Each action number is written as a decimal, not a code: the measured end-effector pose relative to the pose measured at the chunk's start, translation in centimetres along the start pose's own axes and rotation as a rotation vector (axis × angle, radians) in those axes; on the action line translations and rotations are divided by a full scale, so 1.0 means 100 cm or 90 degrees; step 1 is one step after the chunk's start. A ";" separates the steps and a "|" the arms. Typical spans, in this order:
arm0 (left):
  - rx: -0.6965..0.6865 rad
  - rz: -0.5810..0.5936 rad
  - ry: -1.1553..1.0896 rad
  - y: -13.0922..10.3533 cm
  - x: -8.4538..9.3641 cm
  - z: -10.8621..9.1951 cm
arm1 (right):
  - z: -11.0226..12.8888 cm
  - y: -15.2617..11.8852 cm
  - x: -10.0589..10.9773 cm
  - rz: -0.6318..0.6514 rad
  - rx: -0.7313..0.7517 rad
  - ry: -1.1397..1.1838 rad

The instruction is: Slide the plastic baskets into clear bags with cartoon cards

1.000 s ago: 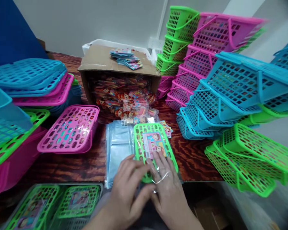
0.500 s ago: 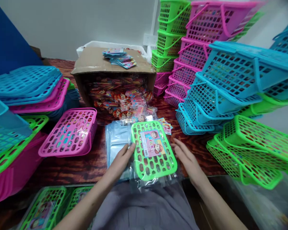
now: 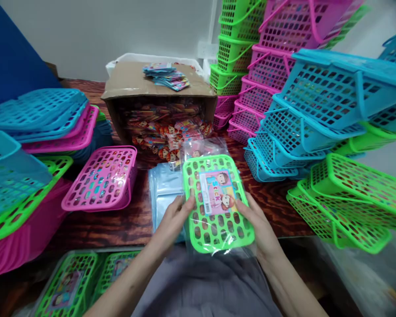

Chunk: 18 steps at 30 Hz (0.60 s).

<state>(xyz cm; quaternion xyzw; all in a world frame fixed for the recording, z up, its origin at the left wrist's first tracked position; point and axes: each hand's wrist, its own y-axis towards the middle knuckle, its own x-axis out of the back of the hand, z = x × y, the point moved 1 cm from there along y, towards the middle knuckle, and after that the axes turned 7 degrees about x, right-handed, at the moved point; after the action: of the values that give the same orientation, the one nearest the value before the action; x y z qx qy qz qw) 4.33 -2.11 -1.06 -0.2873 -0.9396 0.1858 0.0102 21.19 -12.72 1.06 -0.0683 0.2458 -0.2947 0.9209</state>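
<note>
A green plastic basket (image 3: 214, 233) with a holed lid lies inside a clear plastic bag (image 3: 198, 147), in front of my body. On its lid is a printed card (image 3: 218, 192) showing two cartoon faces and the word "Stick". My left hand (image 3: 176, 218) grips the basket's left side, thumb on the lid. At the right side my right hand (image 3: 259, 222) holds it too, thumb over the lid near the card. The fingers under the basket are hidden. Beneath and left of it is a stack of clear bags (image 3: 163, 189).
An open cardboard box (image 3: 119, 81) of packets stands behind, with cards (image 3: 168, 77) on top. A pink lidded basket (image 3: 100, 180) sits left. Stacked blue baskets (image 3: 320, 97) and green baskets (image 3: 353, 198) rise at right. Bagged green baskets (image 3: 66, 281) lie below the table edge.
My right hand has closed onto the basket's right side, having been apart from it. The bagged basket is raised towards me, and the bag's top end now stands out behind it.
</note>
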 end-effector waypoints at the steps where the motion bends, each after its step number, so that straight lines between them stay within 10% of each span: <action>1: -0.007 0.005 -0.034 -0.005 -0.001 -0.003 | 0.003 -0.005 -0.003 -0.013 -0.003 -0.001; 11: 0.100 0.043 -0.306 -0.046 0.009 0.004 | 0.009 -0.043 -0.020 0.015 -0.047 -0.022; 18: 0.293 -0.148 -0.336 -0.121 0.081 0.025 | -0.019 -0.053 -0.067 0.268 -0.066 -0.112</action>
<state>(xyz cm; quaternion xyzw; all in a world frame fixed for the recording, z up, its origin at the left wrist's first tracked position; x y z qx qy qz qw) -9.23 -7.81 0.23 -0.1110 -0.8700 0.4574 -0.1470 12.79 -13.14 3.58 -0.0882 0.1880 -0.0763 0.9752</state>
